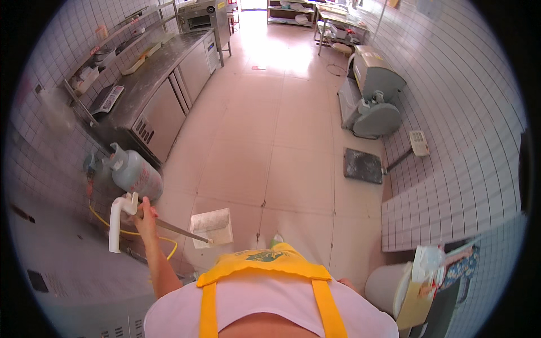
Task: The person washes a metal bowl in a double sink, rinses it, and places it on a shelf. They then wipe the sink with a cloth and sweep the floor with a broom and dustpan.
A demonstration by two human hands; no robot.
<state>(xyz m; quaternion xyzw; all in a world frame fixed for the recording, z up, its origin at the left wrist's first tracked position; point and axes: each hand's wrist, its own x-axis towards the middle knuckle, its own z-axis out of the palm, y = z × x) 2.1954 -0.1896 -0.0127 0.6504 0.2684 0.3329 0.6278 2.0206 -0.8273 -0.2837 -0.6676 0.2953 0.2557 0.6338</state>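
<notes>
My left hand (147,214) is closed around the metal pole of a long-handled dustpan (222,226), close to a bent white plastic piece (120,219) at the upper end. The pan rests on or just above the tiled floor, front left of my body. Of my right hand (347,283) only a little skin shows beside the yellow apron (262,264); the rest is hidden by my body, so its hold cannot be told. The tip of one shoe (277,239) shows past the apron.
A gas cylinder (137,173) with a yellow hose (169,249) stands left, by a steel counter (148,80). At right are a floor scale (363,165), a grey machine (376,72) and a white bin (386,287). Pale tiles (270,126) run between.
</notes>
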